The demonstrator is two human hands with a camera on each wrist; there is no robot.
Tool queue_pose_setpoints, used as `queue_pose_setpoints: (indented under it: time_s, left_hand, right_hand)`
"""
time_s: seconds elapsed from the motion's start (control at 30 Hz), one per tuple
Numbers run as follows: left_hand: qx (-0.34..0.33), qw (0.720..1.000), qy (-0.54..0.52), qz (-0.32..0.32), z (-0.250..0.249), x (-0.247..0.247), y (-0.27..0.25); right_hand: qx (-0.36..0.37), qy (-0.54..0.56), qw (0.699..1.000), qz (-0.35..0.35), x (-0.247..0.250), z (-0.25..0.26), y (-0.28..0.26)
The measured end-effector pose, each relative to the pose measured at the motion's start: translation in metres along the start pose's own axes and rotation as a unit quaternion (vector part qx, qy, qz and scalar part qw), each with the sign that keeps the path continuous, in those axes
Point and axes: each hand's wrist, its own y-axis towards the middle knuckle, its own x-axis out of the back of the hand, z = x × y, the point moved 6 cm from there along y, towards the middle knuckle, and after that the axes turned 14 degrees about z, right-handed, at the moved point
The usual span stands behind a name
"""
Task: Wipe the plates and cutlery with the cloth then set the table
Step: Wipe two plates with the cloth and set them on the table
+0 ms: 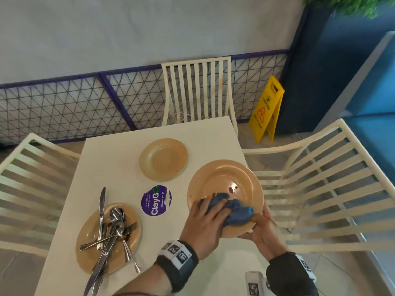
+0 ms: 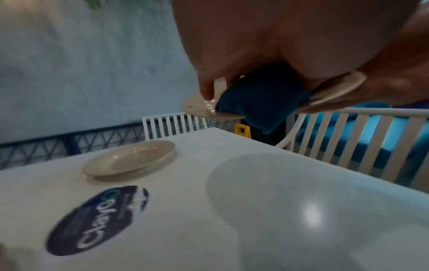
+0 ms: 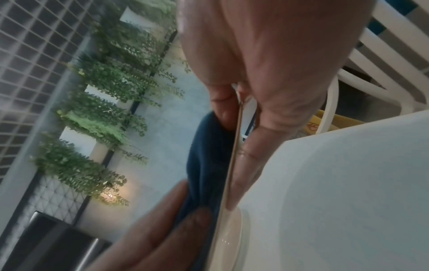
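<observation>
A tan plate (image 1: 226, 176) with brown stains is held tilted above the table's right edge. My right hand (image 1: 263, 229) grips its near rim, thumb on top and fingers underneath; the right wrist view shows the rim (image 3: 232, 165) edge-on. My left hand (image 1: 205, 221) presses a bunched blue cloth (image 1: 237, 212) onto the plate's face with fingers laid flat. In the left wrist view the cloth (image 2: 262, 97) bulges out under my palm. A second tan plate (image 1: 163, 159) lies bare mid-table. A third plate (image 1: 89, 229) at the near left carries several knives, spoons and forks (image 1: 113, 227).
The white square table (image 1: 128, 167) has a round purple sticker (image 1: 156, 200) at its centre. White slatted chairs stand at the far side (image 1: 196, 90), left (image 1: 32, 189) and right (image 1: 320, 189). A yellow caution sign (image 1: 267, 110) stands on the floor beyond.
</observation>
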Motion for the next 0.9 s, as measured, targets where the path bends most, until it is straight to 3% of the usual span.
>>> queue_pose_setpoints:
  time_s: [0.2, 0.33, 0.43, 0.5, 0.6, 0.73, 0.9]
  left_hand:
    - [0.085, 0.996, -0.041, -0.006, 0.064, 0.034, -0.009]
    - [0.042, 0.994, -0.093, -0.040, 0.024, 0.060, 0.006]
    - [-0.031, 0.997, -0.037, -0.061, -0.018, 0.045, -0.012]
    - [-0.064, 0.996, -0.011, -0.055, -0.020, 0.029, -0.037]
    - [-0.026, 0.998, 0.048, -0.030, 0.023, 0.023, -0.062]
    - [0.054, 0.997, -0.044, -0.024, 0.073, 0.050, -0.051]
    - [-0.013, 0.992, -0.099, -0.082, 0.009, 0.071, -0.039]
  right_hand:
    - [-0.013, -0.055, 0.997, 0.053, -0.041, -0.001, -0.021]
    - [0.007, -0.089, 0.994, 0.068, -0.068, 0.004, -0.025]
    - [0.033, -0.069, 0.997, 0.025, -0.063, 0.019, -0.027]
    - [0.033, -0.064, 0.997, 0.010, -0.056, 0.027, -0.032]
    - [0.017, -0.096, 0.995, 0.010, -0.057, 0.027, -0.042]
    - [-0.009, -0.108, 0.994, 0.036, -0.079, 0.011, -0.044]
    - [0.024, -0.149, 0.987, 0.058, -0.107, 0.025, -0.030]
